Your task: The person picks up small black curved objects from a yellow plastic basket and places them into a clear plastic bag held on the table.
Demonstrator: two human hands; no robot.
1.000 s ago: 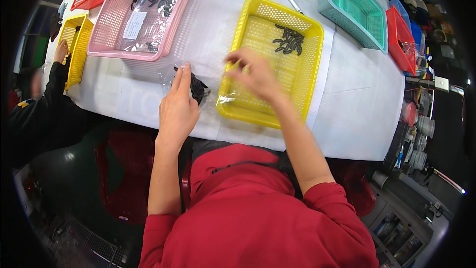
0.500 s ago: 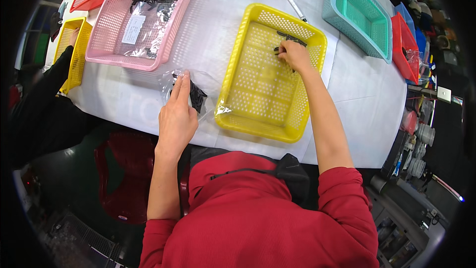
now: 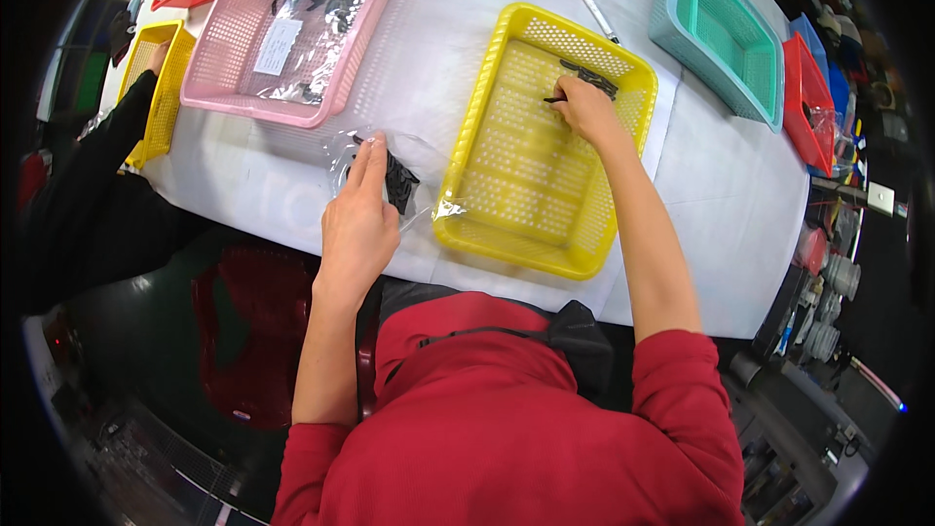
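Observation:
My left hand lies on a clear plastic bag, its index and middle fingers stretched out flat on top. Inside that bag is a bunch of thin black strips, partly covered by the fingers. Over in the yellow basket, just right of the bag, my right hand has its fingers pinched together. A small black strip sticks out to the left of those fingertips. More black strips lie beyond the hand near the basket's far right corner; their exact shape is too small to tell.
A pink basket at the far left holds black strips and labelled clear bags. Beyond the yellow basket lies a white marker. Teal baskets and a red one stand right. Another person's dark sleeve reaches a yellow basket.
The whole view has shifted slightly, so the table's things sit a little farther right. My right hand has moved slightly from the strips behind it; my left hand remains on the bag.

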